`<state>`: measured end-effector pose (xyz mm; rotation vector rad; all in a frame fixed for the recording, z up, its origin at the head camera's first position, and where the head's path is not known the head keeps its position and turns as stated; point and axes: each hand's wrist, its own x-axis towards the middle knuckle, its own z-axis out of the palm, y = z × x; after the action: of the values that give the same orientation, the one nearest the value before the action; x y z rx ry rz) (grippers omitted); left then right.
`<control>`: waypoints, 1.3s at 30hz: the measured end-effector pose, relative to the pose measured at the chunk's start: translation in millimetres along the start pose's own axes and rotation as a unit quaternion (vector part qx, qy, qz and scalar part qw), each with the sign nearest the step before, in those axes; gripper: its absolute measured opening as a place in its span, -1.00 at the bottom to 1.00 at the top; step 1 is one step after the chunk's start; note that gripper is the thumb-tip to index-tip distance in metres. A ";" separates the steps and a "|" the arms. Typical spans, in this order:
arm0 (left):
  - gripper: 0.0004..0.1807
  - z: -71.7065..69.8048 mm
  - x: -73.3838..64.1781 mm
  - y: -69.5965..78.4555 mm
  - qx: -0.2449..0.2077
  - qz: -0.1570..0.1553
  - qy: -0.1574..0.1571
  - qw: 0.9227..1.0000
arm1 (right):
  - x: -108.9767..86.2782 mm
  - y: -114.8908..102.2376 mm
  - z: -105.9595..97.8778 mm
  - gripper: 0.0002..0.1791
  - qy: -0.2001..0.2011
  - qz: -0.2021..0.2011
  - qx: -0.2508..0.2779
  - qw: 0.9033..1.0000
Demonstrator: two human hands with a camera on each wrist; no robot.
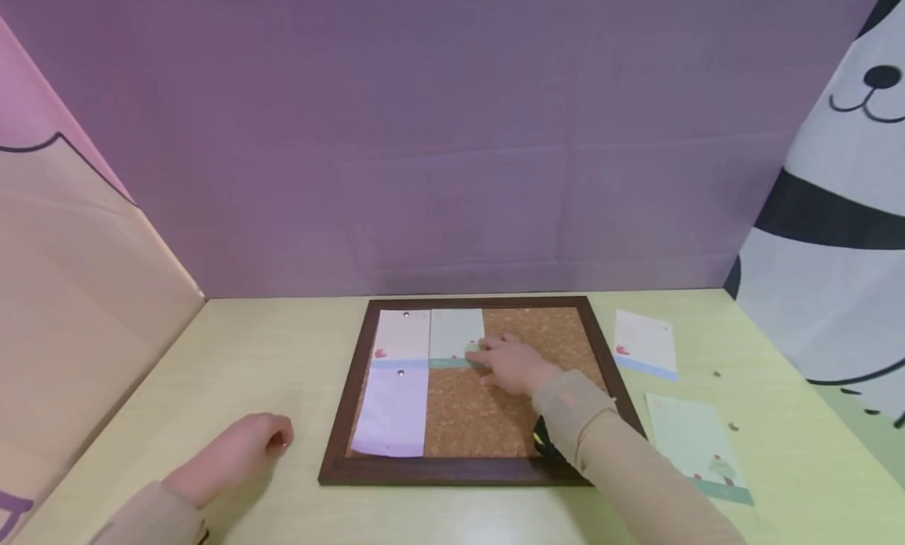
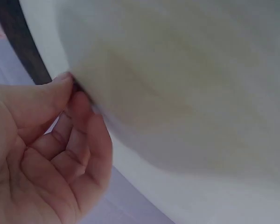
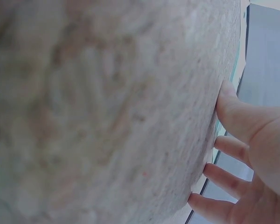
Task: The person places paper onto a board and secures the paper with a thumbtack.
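Observation:
My right hand (image 1: 512,364) is over a cork board (image 1: 481,419) with a dark wooden frame, its fingers spread. Its fingertips rest on the lower right part of a pale green card (image 1: 452,333) in the top row. In the right wrist view the thumb and fingers (image 3: 221,179) of that hand touch the board's surface. Left of the green card is a pink card (image 1: 403,337) bearing a small pin; below it hangs a pinned lilac sheet (image 1: 392,411). My left hand (image 1: 240,447) rests on the table left of the board, fingers loosely curled, with no held thing visible.
Right of the board lie another pink card (image 1: 645,341) and another green card (image 1: 696,443). Two small pins (image 1: 717,374) sit beside them on the pale table (image 1: 276,356). A purple cloth wall (image 1: 438,152) stands behind, with patterned cloth at both sides.

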<state>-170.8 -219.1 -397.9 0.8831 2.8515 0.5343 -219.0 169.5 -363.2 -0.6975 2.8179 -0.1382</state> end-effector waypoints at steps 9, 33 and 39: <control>-0.82 -14.6 38.6 38.2 -0.065 -0.003 0.031 0.997 | -1.2 3.5 0.8 -0.45 0.002 -0.002 -0.002 1.000; -0.83 -5.6 164.4 111.8 -0.303 -0.089 0.110 0.942 | 1.0 2.6 -0.3 -0.48 0.010 -0.005 0.000 1.000; -0.78 0.2 185.8 108.4 -0.344 -0.134 0.103 0.924 | 2.9 3.3 0.4 -0.48 0.009 -0.007 -0.004 1.000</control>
<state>-267.0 -30.7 -358.7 0.3159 2.5516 1.5213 -222.9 171.0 -364.7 -0.7212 2.8337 -0.1357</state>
